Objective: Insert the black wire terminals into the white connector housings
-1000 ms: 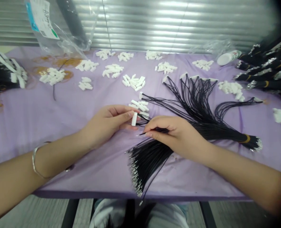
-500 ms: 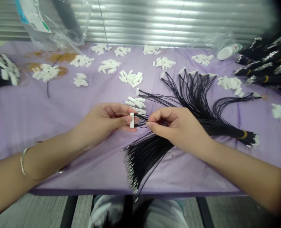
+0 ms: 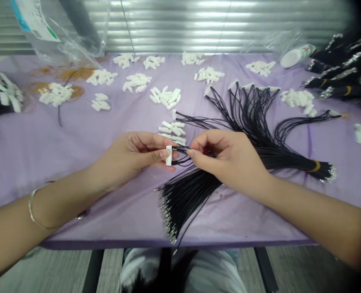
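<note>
The left hand [image 3: 128,154] pinches a white connector housing [image 3: 168,156]; the right hand [image 3: 226,158] pinches black wires [image 3: 180,161]. The bag label [image 3: 35,20] has unreadable handwriting.

The white connector housing [image 3: 168,156] at the centre is smooth, matt plastic, and the loose housings [image 3: 166,97] heaped toward the far side look the same. The black wires [image 3: 186,199] have thin, slightly glossy insulation, and their crimped terminals [image 3: 168,228] at the near end are bright metal. The lilac tablecloth [image 3: 77,224] is smooth, softly creased cloth with brownish stains at far left. A clear plastic bag [image 3: 73,36] at far left is thin and glossy, the window blind [image 3: 229,20] has shiny, metallic-looking slats, and the bangle [image 3: 31,207] on the near left is thin, polished metal.
</note>
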### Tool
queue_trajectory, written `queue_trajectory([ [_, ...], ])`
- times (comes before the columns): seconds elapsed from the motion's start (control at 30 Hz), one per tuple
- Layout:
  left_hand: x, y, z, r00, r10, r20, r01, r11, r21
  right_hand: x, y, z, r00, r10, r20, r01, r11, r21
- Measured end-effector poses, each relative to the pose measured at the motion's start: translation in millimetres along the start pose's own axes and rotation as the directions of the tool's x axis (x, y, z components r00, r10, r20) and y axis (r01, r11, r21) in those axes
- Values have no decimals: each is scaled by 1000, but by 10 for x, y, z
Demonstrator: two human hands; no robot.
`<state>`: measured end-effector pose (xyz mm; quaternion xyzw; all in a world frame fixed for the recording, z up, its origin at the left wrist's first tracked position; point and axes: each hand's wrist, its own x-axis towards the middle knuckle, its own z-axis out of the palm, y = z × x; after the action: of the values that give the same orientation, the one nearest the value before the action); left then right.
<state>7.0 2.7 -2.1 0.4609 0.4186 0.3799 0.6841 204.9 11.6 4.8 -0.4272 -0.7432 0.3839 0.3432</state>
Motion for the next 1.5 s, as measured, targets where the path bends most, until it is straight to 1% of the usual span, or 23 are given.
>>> queue_trajectory([
  [0.17, 28, -20, -36, 999, 32, 27, -34, 998, 59, 9, 38, -8, 998, -47, 43, 48, 999, -20],
  [0.33, 17, 34, -26, 1000, -7, 2, 6, 991, 133, 2, 57, -13, 991, -75, 108, 79, 997, -26],
  [0.4, 6, 52, -20, 1000, -12, -6, 13, 981, 194, -3, 64, -8, 993, -71, 98, 74, 997, -24],
  [0.47, 2, 49, -18, 1000, -14, 25, 8, 973, 231, -7, 74, 2, 995, -60, 79, 62, 997, -34],
  [0.57, 2, 24, -17, 996, -19, 84, 0, 976, 216, -13, 82, 19, 993, -60, 98, 69, 994, -88],
  [0.67, -3, 16, -11, 996, -28, 89, 10, 980, 198, -14, 68, 7, 991, -78, 110, 91, 989, -120],
  [0.73, -2, 20, -15, 997, -23, 74, 11, 988, 156, -10, 48, -32, 987, -142, 75, 151, 980, -133],
  [0.8, 9, 22, -32, 999, -10, 35, 7, 998, 68, -4, 28, -85, 956, -290, 45, 294, 942, -165],
  [0.83, 18, 21, -43, 1000, -4, 11, 4, 1000, 22, -1, 22, -107, 922, -381, 74, 388, 903, -187],
  [0.9, 39, 17, -64, 1000, -8, -28, 7, 999, -48, 1, 22, -127, 816, -509, 275, 568, 795, -215],
  [0.93, 47, 15, -70, 999, -19, -39, 16, 998, -63, -1, 28, -122, 763, -508, 399, 618, 754, -223],
  [0.97, 53, 15, -71, 999, -30, -42, 27, 997, -69, -6, 35, -110, 736, -465, 492, 629, 739, -243],
  [1.0, 55, 16, -69, 999, -38, -38, 35, 997, -74, -13, 44, -95, 746, -397, 536, 598, 752, -276],
  [1.03, 54, 19, -65, 999, -45, -30, 42, 996, -77, -21, 52, -82, 781, -318, 538, 532, 790, -305],
  [1.1, 43, 28, -54, 999, -44, -10, 43, 995, -91, -33, 64, -72, 869, -179, 461, 338, 895, -291],
  [1.17, 24, 36, -46, 1000, -20, 14, 22, 994, -109, -33, 71, -88, 930, -114, 349, 196, 959, -207],
  [1.2, 13, 39, -42, 999, -2, 33, 6, 994, -105, -27, 74, -101, 946, -113, 305, 178, 964, -196],
  [1.23, -1, 40, -37, 998, 22, 59, -16, 996, -91, -17, 77, -114, 952, -134, 277, 199, 954, -225],
  [1.33, -51, 30, -9, 982, 122, 143, -125, 992, 16, 24, 85, -144, 930, -217, 296, 328, 855, -402],
  [1.37, -69, 23, 3, 973, 165, 160, -177, 982, 62, 38, 88, -153, 934, -222, 282, 329, 841, -429],
  [1.43, -103, 2, 22, 952, 245, 185, -281, 939, 201, 65, 92, -177, 971, -183, 157, 233, 878, -417],
  [1.47, -116, -9, 27, 936, 275, 219, -334, 889, 313, 80, 94, -196, 987, -142, 72, 159, 904, -397],
  [1.5, -125, -22, 29, 917, 282, 281, -384, 810, 443, 99, 94, -221, 995, -100, -3, 92, 921, -377],
])
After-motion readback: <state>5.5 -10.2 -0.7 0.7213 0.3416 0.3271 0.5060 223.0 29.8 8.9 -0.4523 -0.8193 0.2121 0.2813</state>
